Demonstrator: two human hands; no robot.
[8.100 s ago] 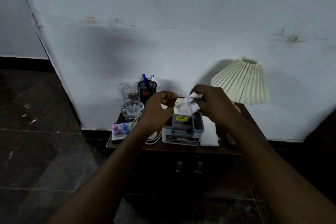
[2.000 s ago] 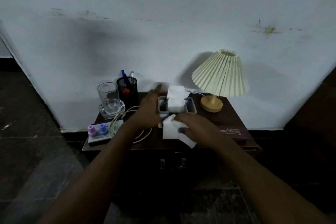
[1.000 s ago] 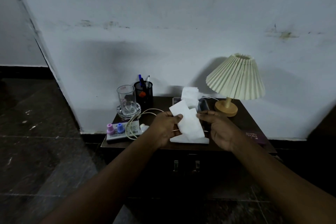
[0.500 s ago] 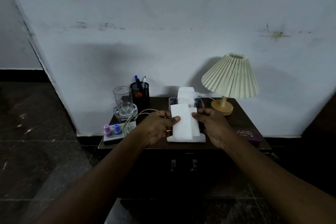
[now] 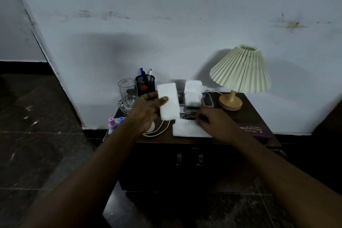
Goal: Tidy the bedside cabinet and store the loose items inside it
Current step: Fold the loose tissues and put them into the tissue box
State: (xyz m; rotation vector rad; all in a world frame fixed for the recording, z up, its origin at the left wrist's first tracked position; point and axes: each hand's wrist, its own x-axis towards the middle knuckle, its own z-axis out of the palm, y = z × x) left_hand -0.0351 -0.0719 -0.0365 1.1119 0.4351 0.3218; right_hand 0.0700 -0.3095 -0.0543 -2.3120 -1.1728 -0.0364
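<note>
Dark cabinet top, stained white wall

Wall: pale, matte, fills upper frame. Brownish stain upper right; fainter scuff marks in rough line upper left. Black skirting along wall base, far left. Floor: dark stone tiles, thin grout lines, pale flecks (densest at left). Lamp (unlit) at right rear, close to wall: pleated cream shade, short wooden stem, round wooden base. Soft shadow of shade on wall to its left.
</note>
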